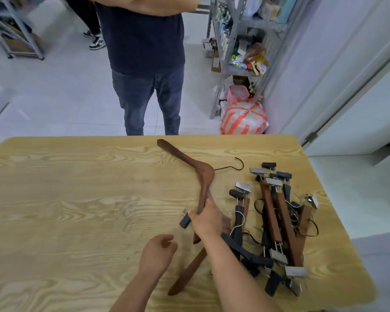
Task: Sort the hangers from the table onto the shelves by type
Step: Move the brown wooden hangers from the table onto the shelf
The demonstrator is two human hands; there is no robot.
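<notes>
A brown wooden coat hanger (199,168) with a dark wire hook lies on the wooden table (77,199). My right hand (206,218) grips its near arm. My left hand (159,251) hovers just left of it with loosely curled fingers, holding nothing. To the right lies a heap of clip hangers (277,224), brown and black bars with metal clips. A second brown wooden hanger (188,272) sticks out from under my right forearm. A black clip (185,220) shows just left of my right hand.
A person in a dark shirt and jeans (148,75) stands at the table's far edge. Metal shelves (236,41) full of goods stand at the back right, with a taped bundle (243,119) on the floor. Another rack (16,30) is at the back left.
</notes>
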